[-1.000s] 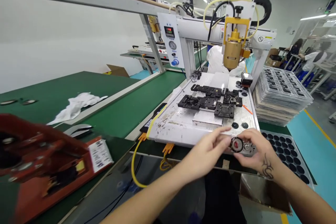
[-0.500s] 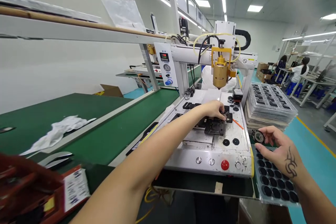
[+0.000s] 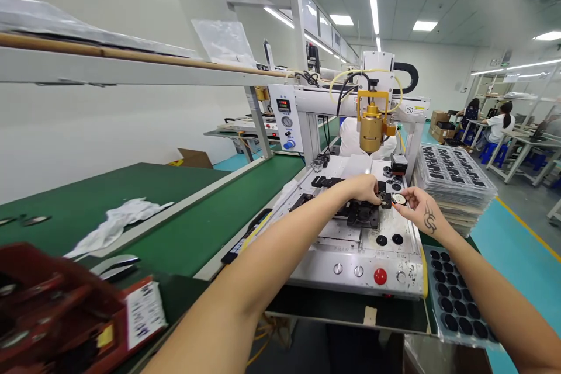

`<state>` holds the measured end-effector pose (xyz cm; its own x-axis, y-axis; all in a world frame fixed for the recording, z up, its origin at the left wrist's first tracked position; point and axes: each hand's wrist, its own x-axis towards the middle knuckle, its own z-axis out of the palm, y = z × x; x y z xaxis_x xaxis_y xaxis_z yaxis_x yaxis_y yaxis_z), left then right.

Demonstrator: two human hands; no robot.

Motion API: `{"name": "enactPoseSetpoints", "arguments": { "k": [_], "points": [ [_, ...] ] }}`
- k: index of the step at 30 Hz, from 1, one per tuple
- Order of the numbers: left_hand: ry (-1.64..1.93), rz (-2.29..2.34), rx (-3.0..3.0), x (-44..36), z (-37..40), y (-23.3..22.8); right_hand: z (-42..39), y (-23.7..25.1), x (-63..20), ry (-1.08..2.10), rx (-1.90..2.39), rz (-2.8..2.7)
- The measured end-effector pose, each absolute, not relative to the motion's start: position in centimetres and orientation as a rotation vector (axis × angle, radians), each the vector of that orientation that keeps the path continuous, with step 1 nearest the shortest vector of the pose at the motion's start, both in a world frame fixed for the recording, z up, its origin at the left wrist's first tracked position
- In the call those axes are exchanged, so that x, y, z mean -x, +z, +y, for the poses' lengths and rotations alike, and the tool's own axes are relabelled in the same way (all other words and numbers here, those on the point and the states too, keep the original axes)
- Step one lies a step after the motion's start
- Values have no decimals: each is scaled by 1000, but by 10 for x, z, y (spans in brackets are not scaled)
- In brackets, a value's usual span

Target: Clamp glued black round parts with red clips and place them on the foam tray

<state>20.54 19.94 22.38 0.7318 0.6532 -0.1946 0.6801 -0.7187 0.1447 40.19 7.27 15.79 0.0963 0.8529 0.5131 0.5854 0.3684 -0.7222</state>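
Note:
My right hand (image 3: 421, 209) pinches a small round disc (image 3: 399, 199) with a dark rim and a pale face, like a watch case. It holds the disc just beside the black fixture (image 3: 363, 215) on the white machine bed. Reaching over that fixture, my left hand (image 3: 366, 188) has its thumb and fingers closed at the fixture's right end; what they grip there is hidden. Two black round pieces (image 3: 390, 239) lie on the bed in front. At the right, under my right forearm, is a clear tray (image 3: 432, 280) holding several black discs.
A gold dispensing head (image 3: 370, 131) hangs over the bed from a white gantry. Tall stacked trays (image 3: 456, 184) stand right of the machine. Along the left runs a green conveyor (image 3: 210, 222), with a red fixture (image 3: 56, 310) in front. People sit at desks far right.
My right hand has moved left and up with the disc, from above the clear tray to beside the fixture. My left hand stays at the fixture. The camera view has shifted slightly.

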Motion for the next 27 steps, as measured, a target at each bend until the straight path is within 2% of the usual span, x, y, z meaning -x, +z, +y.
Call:
{"name": "enactPoseSetpoints", "arguments": {
  "k": [8, 13, 16, 22, 27],
  "points": [
    [-307, 1136, -2705, -230, 202, 239, 74, 165, -411, 342, 1313, -1520],
    [-229, 1136, -2689, -229, 195, 238, 61, 154, -428, 336, 1334, -1507],
    [-66, 1085, -2653, -211, 193, 242, 64, 150, -428, 351, 1351, -1550],
    [477, 957, -2511, -162, 180, 255, 111, 154, -404, 405, 1403, -1766],
    [744, 916, -2386, -114, 150, 254, 149, 165, -394, 493, 1442, -1974]
  ]
}}
